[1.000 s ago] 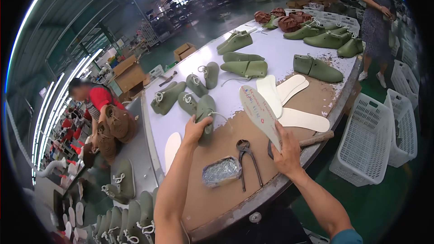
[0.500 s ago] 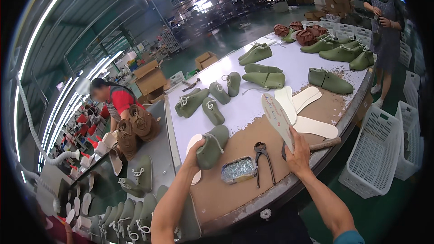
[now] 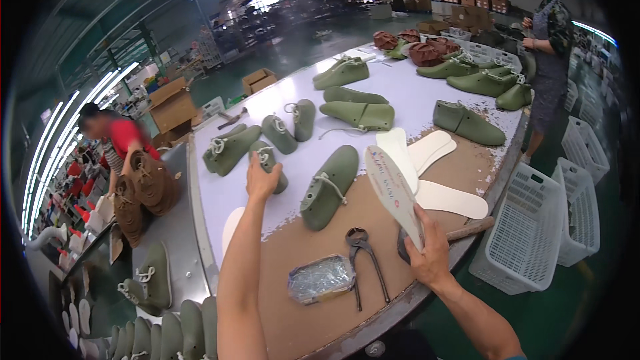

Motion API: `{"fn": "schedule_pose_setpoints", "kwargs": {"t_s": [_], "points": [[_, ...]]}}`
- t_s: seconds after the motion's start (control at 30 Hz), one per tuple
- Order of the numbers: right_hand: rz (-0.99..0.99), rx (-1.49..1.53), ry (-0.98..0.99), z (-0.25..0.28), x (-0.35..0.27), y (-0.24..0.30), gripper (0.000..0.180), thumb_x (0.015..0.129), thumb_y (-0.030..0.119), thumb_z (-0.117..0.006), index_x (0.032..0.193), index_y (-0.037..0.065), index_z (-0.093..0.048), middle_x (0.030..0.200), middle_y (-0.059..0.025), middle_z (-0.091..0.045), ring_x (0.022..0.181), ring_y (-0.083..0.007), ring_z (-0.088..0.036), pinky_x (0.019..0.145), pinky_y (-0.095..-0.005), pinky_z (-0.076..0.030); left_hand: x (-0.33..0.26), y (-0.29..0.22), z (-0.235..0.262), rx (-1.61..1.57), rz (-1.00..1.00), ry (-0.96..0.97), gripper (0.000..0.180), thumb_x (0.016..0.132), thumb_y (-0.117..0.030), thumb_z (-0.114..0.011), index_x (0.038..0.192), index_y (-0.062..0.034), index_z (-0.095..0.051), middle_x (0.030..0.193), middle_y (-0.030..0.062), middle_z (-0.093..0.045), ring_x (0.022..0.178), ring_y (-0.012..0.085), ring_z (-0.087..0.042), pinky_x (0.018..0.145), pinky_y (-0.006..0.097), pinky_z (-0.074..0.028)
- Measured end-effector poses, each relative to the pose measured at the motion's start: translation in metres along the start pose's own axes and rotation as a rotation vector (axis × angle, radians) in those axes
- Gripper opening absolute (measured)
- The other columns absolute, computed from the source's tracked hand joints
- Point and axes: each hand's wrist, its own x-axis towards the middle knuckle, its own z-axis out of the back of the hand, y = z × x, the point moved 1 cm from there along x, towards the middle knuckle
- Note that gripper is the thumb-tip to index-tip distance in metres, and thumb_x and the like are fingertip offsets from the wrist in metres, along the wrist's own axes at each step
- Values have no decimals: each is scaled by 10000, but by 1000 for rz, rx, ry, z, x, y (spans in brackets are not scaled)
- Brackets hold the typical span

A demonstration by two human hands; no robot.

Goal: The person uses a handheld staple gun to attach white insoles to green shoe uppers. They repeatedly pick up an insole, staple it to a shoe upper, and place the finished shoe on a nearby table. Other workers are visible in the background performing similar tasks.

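My left hand (image 3: 261, 179) is closed round a small green shoe last (image 3: 271, 160) standing on the table. Nearer to me, another green shoe last (image 3: 330, 190) with a white string lies by itself. My right hand (image 3: 430, 253) pinches the lower end of a pale insole board (image 3: 390, 183), written on and held tilted above the table. Beyond that board lie several white insole boards (image 3: 453, 200). A hammer (image 3: 467, 229) lies behind my right hand, its head partly hidden. Pincers (image 3: 363, 253) and a clear-wrapped tray of small metal bits (image 3: 322, 279) sit between my forearms.
More green lasts (image 3: 360, 115) and brown shoe uppers (image 3: 433, 51) cover the table's far part. White baskets (image 3: 517, 240) stand on the floor at right. A metal bench (image 3: 175, 207) with brown boots (image 3: 148, 183) adjoins at left. Two other people (image 3: 127, 132) are nearby.
My left hand has let go of the string-tied last, now lying on the table, and moved farther away onto a smaller one. My right hand still holds the insole board. The view has shifted.
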Motion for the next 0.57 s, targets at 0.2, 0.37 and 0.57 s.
{"fn": "schedule_pose_setpoints", "kwargs": {"t_s": [0.2, 0.37, 0.57], "points": [[20, -19, -6, 0, 1, -3, 757, 822, 82, -711, 1540, 78, -474, 1126, -201, -639, 977, -393, -618, 862, -481, -486, 1, 13, 6, -333, 78, 110, 897, 776, -79, -648, 1609, -69, -316, 1530, 279, -499, 1386, 418, -534, 1138, 424, -431], [16, 6, -25, 1, 0, -1, 750, 828, 73, -710, 1541, 96, -475, 1152, -204, -641, 1011, -408, -623, 878, -491, -490, -27, 29, 57, -129, 84, 223, 859, 754, -5, -591, 1577, -147, -394, 1458, 283, -576, 1333, 430, -582, 1095, 434, -466], [-2, 39, -19, -1, -1, -3, 754, 838, 72, -705, 1552, 136, -470, 1195, -211, -636, 1057, -415, -622, 920, -502, -492, -123, 7, 122, 262, 30, 385, 938, 706, -47, -631, 1594, -222, -382, 1393, 280, -637, 1334, 462, -583, 1144, 444, -436]]}}
